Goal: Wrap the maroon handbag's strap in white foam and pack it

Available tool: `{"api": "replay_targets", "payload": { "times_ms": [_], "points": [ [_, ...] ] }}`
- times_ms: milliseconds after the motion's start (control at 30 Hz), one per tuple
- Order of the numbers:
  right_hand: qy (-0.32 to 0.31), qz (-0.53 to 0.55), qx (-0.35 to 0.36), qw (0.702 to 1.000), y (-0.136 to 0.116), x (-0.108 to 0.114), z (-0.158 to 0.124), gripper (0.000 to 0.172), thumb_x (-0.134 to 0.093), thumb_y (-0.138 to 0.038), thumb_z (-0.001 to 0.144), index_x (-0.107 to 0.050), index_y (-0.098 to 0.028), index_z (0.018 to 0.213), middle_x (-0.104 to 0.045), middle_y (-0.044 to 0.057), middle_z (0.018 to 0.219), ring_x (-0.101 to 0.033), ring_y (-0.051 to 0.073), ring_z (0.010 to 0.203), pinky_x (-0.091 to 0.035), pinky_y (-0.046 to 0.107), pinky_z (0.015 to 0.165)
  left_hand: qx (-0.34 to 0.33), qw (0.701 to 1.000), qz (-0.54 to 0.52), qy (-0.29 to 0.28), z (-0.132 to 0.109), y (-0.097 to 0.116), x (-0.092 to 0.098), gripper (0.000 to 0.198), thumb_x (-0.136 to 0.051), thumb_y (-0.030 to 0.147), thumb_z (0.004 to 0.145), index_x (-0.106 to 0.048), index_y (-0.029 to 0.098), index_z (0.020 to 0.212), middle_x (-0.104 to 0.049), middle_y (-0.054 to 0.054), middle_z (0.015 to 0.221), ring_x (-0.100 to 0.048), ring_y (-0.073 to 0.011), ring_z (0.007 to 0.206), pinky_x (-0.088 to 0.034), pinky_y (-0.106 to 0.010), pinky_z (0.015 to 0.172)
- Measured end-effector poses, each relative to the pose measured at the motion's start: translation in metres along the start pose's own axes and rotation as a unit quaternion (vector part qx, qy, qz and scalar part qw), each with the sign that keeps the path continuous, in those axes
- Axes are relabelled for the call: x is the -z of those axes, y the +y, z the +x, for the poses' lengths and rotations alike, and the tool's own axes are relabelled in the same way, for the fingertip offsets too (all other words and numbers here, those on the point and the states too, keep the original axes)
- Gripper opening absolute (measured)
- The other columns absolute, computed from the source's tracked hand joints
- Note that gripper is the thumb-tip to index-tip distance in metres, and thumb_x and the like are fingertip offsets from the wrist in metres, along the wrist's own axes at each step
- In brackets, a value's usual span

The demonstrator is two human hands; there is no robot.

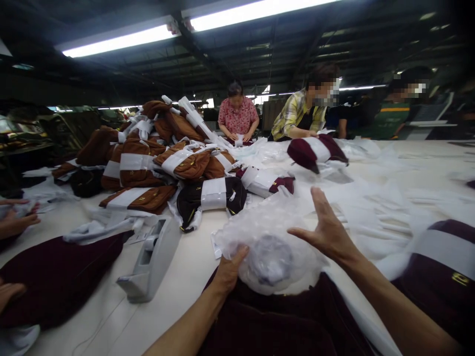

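A bulky wad of clear bubble wrap (274, 232) rises at the top of a dark maroon bag (274, 321). My left hand (230, 267) grips the wrap's lower left edge, thumb on top. A darker round patch shows through the plastic, but I cannot make out what it is. On the other side my right hand (330, 227) is raised near the wrap, thumb and fingers spread, holding nothing. The wrap's lower edge meets the bag's upper edge; how far inside it reaches is hidden.
A grey tape dispenser (150, 264) stands to the left. Beyond lie a black bag (211, 198) and heaped brown bags (141, 163) with white bands. Another banded maroon bag (441, 267) is at right. Co-workers' hands (17, 220) are at far left; more people work across the table.
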State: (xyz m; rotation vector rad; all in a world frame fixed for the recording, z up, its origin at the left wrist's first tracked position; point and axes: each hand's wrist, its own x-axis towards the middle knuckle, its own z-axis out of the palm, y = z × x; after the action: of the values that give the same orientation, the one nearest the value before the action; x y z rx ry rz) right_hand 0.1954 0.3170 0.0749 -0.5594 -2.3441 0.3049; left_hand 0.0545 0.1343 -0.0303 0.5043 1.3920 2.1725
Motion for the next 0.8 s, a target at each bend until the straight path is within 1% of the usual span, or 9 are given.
{"api": "replay_targets", "payload": {
  "times_ms": [67,133,233,333,433,533,633,733,800],
  "points": [
    [-0.088,0.024,-0.078,0.993,0.012,0.007,-0.012,0.106,-0.055,-0.066,0.067,-0.006,-0.005,0.14,-0.017,0.023,0.142,-0.022,0.034,0.129,-0.028,0.048,0.101,0.014,1.0,-0.003,-0.011,0.001,0.003,0.001,0.049,-0.074,0.023,0.065,-0.053,0.017,0.109,-0.06,-0.007,0.108,-0.053,-0.0233,0.103,-0.039,-0.035,0.095],
    [-0.07,-0.01,-0.063,0.995,0.009,0.018,-0.021,0.105,-0.052,-0.067,0.069,-0.006,-0.005,0.14,-0.018,0.024,0.141,-0.023,0.034,0.128,-0.027,0.048,0.101,0.004,0.998,0.055,-0.04,0.0,0.008,-0.002,0.043,-0.074,0.024,0.065,-0.057,0.015,0.104,-0.062,-0.008,0.105,-0.055,-0.0231,0.1,-0.039,-0.035,0.095],
    [0.019,-0.142,0.111,0.984,-0.018,0.033,-0.025,0.105,-0.059,-0.064,0.065,-0.009,-0.011,0.14,-0.01,0.019,0.144,-0.011,0.036,0.131,-0.006,0.057,0.104,-0.09,0.963,0.205,-0.151,0.0,0.017,-0.01,0.03,-0.067,0.027,0.073,-0.061,0.014,0.099,-0.064,-0.007,0.101,-0.056,-0.0225,0.098,-0.04,-0.036,0.095],
    [-0.118,-0.198,0.237,0.944,-0.043,0.032,-0.016,0.109,-0.069,-0.058,0.057,-0.014,-0.013,0.139,-0.023,0.019,0.141,-0.014,0.035,0.131,0.002,0.061,0.101,-0.178,0.91,0.29,-0.236,0.0,0.023,-0.016,0.026,-0.058,0.029,0.079,-0.061,0.017,0.102,-0.062,-0.005,0.106,-0.057,-0.0208,0.098,-0.042,-0.036,0.094],
    [-0.275,-0.154,0.189,0.93,-0.042,0.015,-0.004,0.11,-0.073,-0.053,0.053,-0.018,-0.01,0.138,-0.048,0.02,0.124,-0.036,0.036,0.121,-0.014,0.062,0.098,-0.221,0.888,0.304,-0.265,0.001,0.022,-0.017,0.027,-0.061,0.03,0.076,-0.062,0.018,0.1,-0.063,-0.005,0.103,-0.057,-0.0221,0.097,-0.043,-0.036,0.092],
    [-0.393,-0.076,0.106,0.91,-0.029,-0.002,0.002,0.066,-0.069,-0.045,0.057,-0.053,-0.016,0.114,-0.065,0.011,0.092,-0.06,0.03,0.086,-0.043,0.044,0.08,-0.238,0.877,0.318,-0.27,0.003,0.02,-0.016,0.022,-0.061,0.031,0.075,-0.064,0.015,0.09,-0.065,-0.006,0.092,-0.059,-0.0225,0.089,-0.047,-0.035,0.086],
    [-0.446,0.009,0.048,0.894,-0.013,-0.008,0.006,0.022,-0.066,-0.036,0.061,-0.062,-0.017,0.072,-0.064,0.004,0.066,-0.059,0.021,0.064,-0.042,0.026,0.056,-0.233,0.886,0.328,-0.231,0.003,0.027,-0.013,0.039,-0.066,0.038,0.072,-0.056,0.015,0.102,-0.062,-0.007,0.098,-0.058,-0.0211,0.087,-0.048,-0.033,0.079],
    [-0.47,0.086,-0.01,0.878,0.004,-0.009,0.013,0.019,-0.064,-0.033,0.061,-0.059,-0.015,0.061,-0.061,0.002,0.061,-0.057,0.018,0.061,-0.038,0.022,0.05,-0.28,0.881,0.358,-0.132,-0.004,0.042,-0.005,0.037,-0.057,0.041,0.079,-0.049,0.015,0.105,-0.056,-0.008,0.101,-0.054,-0.0186,0.088,-0.045,-0.031,0.078],
    [-0.487,0.11,-0.051,0.865,0.012,-0.013,0.02,0.019,-0.065,-0.033,0.06,-0.06,-0.015,0.061,-0.062,0.001,0.062,-0.056,0.018,0.062,-0.039,0.021,0.052,-0.287,0.831,0.438,-0.188,-0.012,0.047,0.002,0.02,-0.044,0.033,0.087,-0.052,0.016,0.088,-0.056,-0.004,0.085,-0.053,-0.0151,0.078,-0.043,-0.028,0.074]
  ]
}}
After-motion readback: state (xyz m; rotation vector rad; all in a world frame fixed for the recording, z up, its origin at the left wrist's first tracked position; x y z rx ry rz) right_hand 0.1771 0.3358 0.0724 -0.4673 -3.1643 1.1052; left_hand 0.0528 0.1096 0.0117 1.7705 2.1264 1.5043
